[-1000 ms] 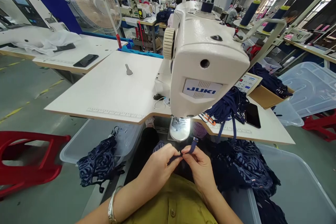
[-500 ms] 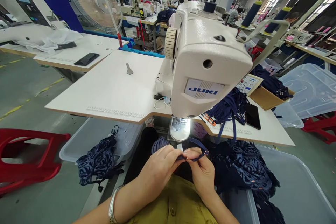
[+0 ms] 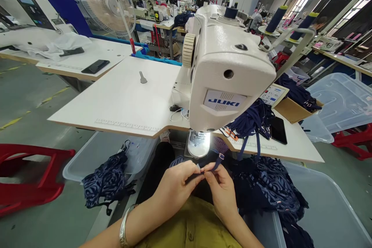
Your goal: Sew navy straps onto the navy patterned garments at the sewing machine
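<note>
In front of the sewing machine head (image 3: pixel 232 73), my two hands meet with their fingertips nearly touching. My left hand (image 3: pixel 176 186) is closed in a pinch on the edge of a navy patterned garment (image 3: pixel 176 161), most of which is hidden behind it. A small white tag (image 3: pixel 198 166) sticks up by its fingertips. My right hand (image 3: pixel 223 190) pinches a narrow navy strap (image 3: pixel 217 162) with a small metal slider (image 3: pixel 221 156) at its upper bend. The lit sewing arm (image 3: pixel 199 144) is just beyond the fingers. Exactly how strap and garment join is covered by the fingers.
A heap of navy straps (image 3: pixel 252 120) and a phone (image 3: pixel 278 130) lie on the table's right side. Patterned garments (image 3: pixel 270 182) hang over a clear bin (image 3: pixel 325 197) at right; others (image 3: pixel 106 178) lie at left. A red stool (image 3: pixel 31 174) stands far left.
The strap's slider end has shifted left and upward, with the strap now standing more upright. The fingers have changed their pinch slightly, and less of the white tag shows.
</note>
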### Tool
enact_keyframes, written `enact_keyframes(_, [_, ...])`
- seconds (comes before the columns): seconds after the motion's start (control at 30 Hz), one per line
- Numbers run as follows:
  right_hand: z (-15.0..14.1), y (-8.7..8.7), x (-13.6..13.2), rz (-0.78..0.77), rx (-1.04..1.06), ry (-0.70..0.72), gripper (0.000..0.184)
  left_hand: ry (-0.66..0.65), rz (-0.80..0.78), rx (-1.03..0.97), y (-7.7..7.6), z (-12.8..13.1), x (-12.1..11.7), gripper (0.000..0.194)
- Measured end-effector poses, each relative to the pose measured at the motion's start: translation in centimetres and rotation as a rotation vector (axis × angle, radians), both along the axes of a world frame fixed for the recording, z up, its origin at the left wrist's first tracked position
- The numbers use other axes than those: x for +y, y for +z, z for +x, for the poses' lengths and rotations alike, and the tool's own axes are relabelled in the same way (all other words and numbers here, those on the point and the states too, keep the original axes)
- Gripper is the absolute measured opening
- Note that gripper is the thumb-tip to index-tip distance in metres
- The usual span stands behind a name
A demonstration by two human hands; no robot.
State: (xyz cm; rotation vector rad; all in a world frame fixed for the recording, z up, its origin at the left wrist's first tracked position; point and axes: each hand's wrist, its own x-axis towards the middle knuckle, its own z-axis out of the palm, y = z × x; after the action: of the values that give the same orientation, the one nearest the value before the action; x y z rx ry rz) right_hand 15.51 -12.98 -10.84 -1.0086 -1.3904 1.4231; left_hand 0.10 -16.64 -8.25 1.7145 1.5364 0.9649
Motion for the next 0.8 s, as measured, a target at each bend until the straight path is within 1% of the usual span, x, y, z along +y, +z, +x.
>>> enact_keyframes(0.07, [-0.1, 0.9, 0.1, -0.034, -0.068, 0.02, 0.012, 0.016, -0.08, -0.032, 0.2, 0.1, 0.2, 0.028])
enact_keyframes(0.17, [-0.3, 1.9, 0.6, -0.028, -0.143, 0.031, 0.016, 0.001, -0.162, -0.059, 0.9, -0.2, 0.6, 0.036])
enact_keyframes(0.23, [-0.4, 2.2, 1.2, 0.008, -0.187, 0.034, 0.018, -0.034, -0.157, -0.058, 1.6, -0.5, 0.8, 0.033])
enact_keyframes(0.27, [-0.5, 2.2, 1.6, 0.037, -0.209, 0.034, 0.018, -0.038, -0.125, -0.034, 1.9, -0.8, 1.0, 0.03])
enact_keyframes(0.37, [-0.9, 2.3, 2.8, 0.176, -0.284, 0.029, 0.016, 0.03, 0.073, 0.16, 2.2, -1.5, 1.5, 0.022])
enact_keyframes(0.47, [-1.5, 2.3, 3.8, 0.347, -0.356, 0.023, 0.013, 0.1, 0.305, 0.371, 1.7, -2.2, 2.3, 0.022])
enact_keyframes(0.53, [-1.8, 2.5, 4.1, 0.398, -0.377, 0.018, 0.013, 0.121, 0.46, 0.455, 1.2, -2.4, 2.7, 0.019])
enact_keyframes(0.6, [-2.1, 2.9, 4.3, 0.371, -0.376, 0.003, 0.014, 0.161, 0.619, 0.521, 0.6, -2.6, 2.8, 0.018])
enact_keyframes(0.67, [-2.3, 3.1, 4.6, 0.297, -0.363, -0.022, 0.017, 0.136, 0.757, 0.574, 0.1, -2.5, 2.5, 0.025])
enact_keyframes(0.73, [-2.4, 3.2, 5.1, 0.208, -0.345, -0.038, 0.025, 0.041, 0.825, 0.62, -0.4, -2.3, 2.0, 0.032])
enact_keyframes(0.8, [-2.5, 2.9, 5.6, 0.132, -0.295, -0.025, 0.029, -0.027, 0.823, 0.664, -1.0, -2.0, 1.5, 0.035])
